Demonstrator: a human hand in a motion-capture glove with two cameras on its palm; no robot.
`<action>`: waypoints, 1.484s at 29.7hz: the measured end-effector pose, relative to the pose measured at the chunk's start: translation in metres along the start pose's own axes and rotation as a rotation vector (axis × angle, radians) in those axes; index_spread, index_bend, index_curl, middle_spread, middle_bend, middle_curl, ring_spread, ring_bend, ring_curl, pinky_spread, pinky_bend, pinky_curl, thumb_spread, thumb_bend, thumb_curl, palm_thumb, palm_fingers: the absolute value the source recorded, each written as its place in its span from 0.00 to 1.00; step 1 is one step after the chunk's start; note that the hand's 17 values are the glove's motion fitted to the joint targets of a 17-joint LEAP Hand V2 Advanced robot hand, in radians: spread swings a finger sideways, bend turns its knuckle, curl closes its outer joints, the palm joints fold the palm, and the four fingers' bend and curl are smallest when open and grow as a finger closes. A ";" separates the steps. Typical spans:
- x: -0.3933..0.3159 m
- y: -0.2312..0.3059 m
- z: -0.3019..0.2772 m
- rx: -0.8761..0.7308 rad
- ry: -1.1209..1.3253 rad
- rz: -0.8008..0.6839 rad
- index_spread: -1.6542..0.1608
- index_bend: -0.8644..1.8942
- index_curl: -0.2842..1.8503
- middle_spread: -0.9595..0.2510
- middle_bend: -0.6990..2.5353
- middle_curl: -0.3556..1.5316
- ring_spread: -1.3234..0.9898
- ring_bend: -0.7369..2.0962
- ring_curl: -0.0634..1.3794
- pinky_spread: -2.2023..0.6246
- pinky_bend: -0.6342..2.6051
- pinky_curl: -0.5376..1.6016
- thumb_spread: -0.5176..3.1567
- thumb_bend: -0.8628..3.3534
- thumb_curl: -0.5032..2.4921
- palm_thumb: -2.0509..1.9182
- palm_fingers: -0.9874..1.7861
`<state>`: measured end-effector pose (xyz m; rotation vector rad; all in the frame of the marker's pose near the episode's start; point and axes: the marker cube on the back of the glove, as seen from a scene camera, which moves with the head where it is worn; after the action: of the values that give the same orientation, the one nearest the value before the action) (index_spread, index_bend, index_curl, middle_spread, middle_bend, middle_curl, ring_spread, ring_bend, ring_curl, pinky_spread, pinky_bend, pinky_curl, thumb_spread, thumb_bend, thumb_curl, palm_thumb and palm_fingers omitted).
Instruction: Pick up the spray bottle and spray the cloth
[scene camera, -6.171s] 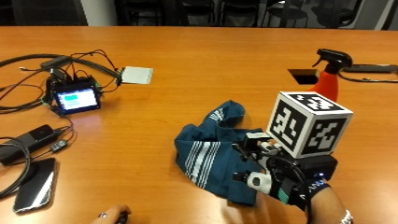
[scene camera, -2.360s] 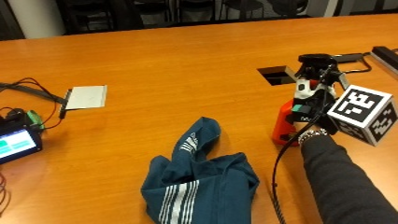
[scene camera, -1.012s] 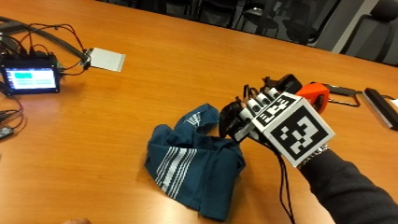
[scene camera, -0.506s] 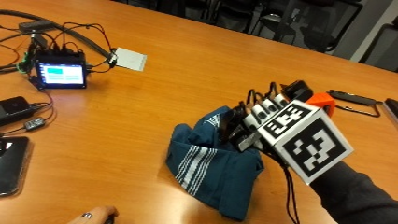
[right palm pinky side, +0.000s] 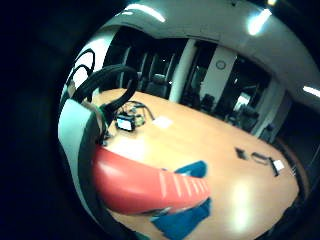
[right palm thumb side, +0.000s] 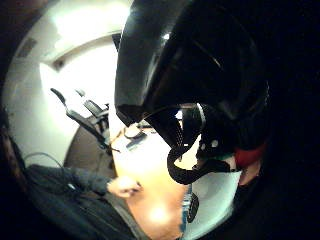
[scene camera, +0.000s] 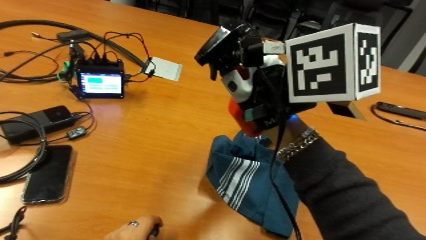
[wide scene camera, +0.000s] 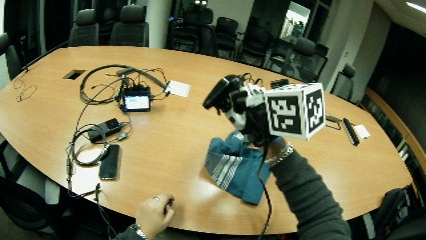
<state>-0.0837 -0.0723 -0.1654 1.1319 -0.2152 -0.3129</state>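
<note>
My gloved right hand grips the spray bottle and holds it in the air, above the far edge of the cloth. The bottle has a red body and a black spray head that points toward the screen side of the table. The blue cloth with white stripes lies crumpled on the wooden table. In the wide view the hand holds the bottle over the cloth. The little finger side palm view shows the red body close by, with the cloth beneath it.
A small lit screen device with cables, a black adapter, a phone and a white card lie on the table to the left. The bare left hand rests at the near edge. Chairs ring the far side.
The hand took the bottle from beside the table's cable hatch and carried it over to the cloth. Since half a second ago it holds the bottle higher. The outside camera has moved too.
</note>
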 end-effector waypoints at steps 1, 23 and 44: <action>-0.001 -0.001 0.007 -0.006 -0.048 0.045 0.75 0.37 0.34 0.61 0.38 0.49 0.49 0.52 0.39 0.68 0.37 0.47 0.48 0.20 0.32 0.70 0.81; 0.050 0.061 0.144 -0.051 -0.609 0.723 0.76 0.37 0.34 0.62 0.37 0.48 0.49 0.49 0.38 0.70 0.32 0.45 0.49 0.20 0.31 0.72 0.77; 0.068 0.069 0.134 0.062 -0.547 0.732 0.76 0.36 0.33 0.62 0.36 0.49 0.48 0.48 0.39 0.68 0.32 0.45 0.49 0.20 0.30 0.72 0.76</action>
<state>-0.0542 -0.1831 -0.0470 0.9353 -1.0965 0.0491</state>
